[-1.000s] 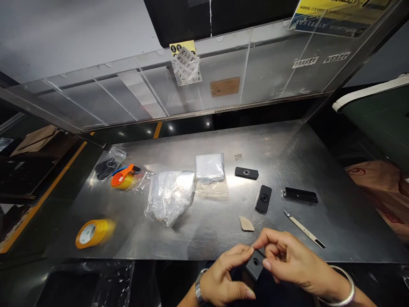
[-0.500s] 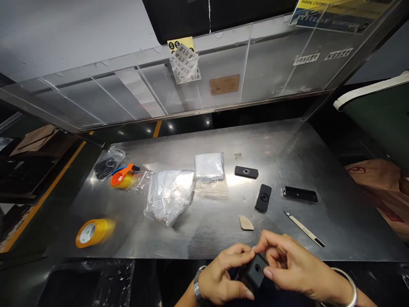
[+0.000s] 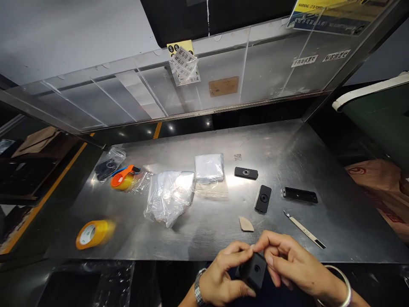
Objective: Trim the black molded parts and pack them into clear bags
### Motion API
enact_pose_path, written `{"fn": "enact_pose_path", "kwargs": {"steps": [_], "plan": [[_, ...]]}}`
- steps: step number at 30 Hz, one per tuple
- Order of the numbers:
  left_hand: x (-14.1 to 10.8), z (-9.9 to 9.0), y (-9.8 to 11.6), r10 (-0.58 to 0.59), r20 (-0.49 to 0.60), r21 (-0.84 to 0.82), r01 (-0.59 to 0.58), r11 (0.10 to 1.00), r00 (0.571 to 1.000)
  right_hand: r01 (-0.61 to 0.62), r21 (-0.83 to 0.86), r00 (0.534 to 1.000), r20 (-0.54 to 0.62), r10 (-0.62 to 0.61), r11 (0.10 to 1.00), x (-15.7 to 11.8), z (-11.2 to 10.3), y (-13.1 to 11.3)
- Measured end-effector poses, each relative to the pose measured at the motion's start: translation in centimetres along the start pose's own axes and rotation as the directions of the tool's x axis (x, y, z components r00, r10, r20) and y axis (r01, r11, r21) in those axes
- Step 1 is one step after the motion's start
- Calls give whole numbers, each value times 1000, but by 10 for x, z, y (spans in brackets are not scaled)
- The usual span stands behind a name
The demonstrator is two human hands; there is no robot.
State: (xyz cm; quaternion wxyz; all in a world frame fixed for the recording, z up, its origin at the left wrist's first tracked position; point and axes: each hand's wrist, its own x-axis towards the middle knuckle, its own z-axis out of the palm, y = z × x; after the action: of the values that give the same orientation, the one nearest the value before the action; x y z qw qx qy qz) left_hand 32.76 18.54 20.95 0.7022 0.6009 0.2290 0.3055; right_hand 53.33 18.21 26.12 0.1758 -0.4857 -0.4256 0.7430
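Observation:
A small black box-shaped part (image 3: 255, 270) with a round hole in its face is near the bottom edge, in front of the metal table. My left hand (image 3: 225, 273) grips it from the left, thumb below and fingers above. At its upper right edge, my right hand (image 3: 287, 262) touches it with bent fingers; whether the fingertips pinch anything is too small to tell. Beyond the hands lie a beige wedge-shaped pad (image 3: 246, 224), a craft knife (image 3: 305, 229), two black rectangular pieces (image 3: 246, 172) (image 3: 263, 198) with round centres, and an open black tray-like shell (image 3: 299, 195).
On the metal table (image 3: 128, 234) are clear plastic bags (image 3: 171, 196), a stack of clear sleeves (image 3: 209, 167), a yellow tape roll (image 3: 92, 233) and an orange tape dispenser (image 3: 123, 175). A clear divided rack (image 3: 191, 102) spans the back.
My right thumb has drawn back slightly from the black part's face, and the right fingers have shifted a little. The left hand keeps its hold.

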Motion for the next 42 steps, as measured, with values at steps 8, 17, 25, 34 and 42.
{"fn": "enact_pose_path", "kwargs": {"steps": [8,17,25,34,42], "plan": [[0,7,1,185,-71,424,-139,895,980,51,24,993,-111,-48,998,0,14,3],[-4,12,-3,313,-53,606,-219,765,948,65,96,987,-156,-49,993,3,18,3],[-5,13,-6,314,-57,624,-212,752,948,71,107,988,-142,-55,992,4,19,4],[-4,16,-10,225,-133,255,-186,949,965,25,310,991,-131,16,950,3,19,0],[-1,15,-3,113,-108,123,-99,987,988,43,334,993,-122,-2,941,1,20,6]]}}
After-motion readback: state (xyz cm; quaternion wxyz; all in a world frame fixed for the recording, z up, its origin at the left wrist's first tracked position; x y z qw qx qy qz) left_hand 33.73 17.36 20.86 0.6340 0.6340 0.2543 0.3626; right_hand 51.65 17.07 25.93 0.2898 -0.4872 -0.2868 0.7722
